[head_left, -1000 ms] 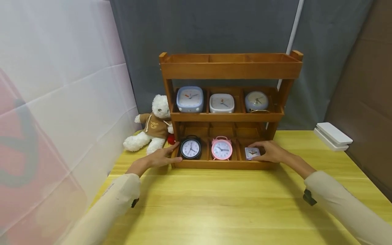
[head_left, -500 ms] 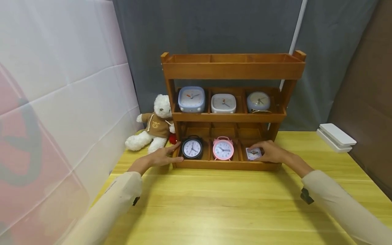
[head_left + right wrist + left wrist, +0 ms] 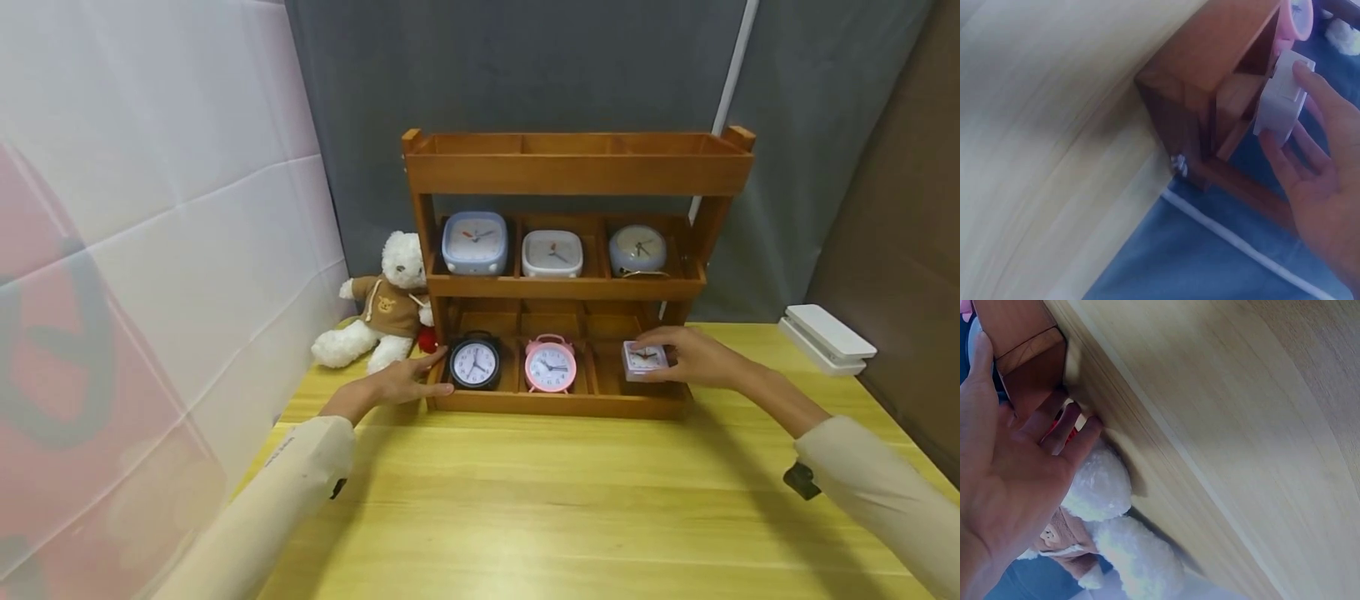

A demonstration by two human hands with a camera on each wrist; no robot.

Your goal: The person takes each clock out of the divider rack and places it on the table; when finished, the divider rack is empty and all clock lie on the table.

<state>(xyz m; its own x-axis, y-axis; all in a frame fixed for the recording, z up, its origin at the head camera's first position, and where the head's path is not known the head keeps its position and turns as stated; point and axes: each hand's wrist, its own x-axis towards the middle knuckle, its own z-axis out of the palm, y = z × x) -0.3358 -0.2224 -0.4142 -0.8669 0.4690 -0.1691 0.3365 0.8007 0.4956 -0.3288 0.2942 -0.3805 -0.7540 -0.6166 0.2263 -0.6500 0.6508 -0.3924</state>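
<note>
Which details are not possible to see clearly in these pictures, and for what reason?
Head view: part of the small clock, covered by the right hand.
Head view: one side of the teddy bear, behind the shelf.
Head view: the print on the left sleeve, too small.
Right wrist view: part of the pink clock, cut off by the upper edge.

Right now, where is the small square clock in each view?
Head: the small clock is right of centre, held in the right hand.
Left wrist: not in it.
Right wrist: upper right, in that same hand.
Shared landmark: the shelf, in all three; top left in the left wrist's.
</note>
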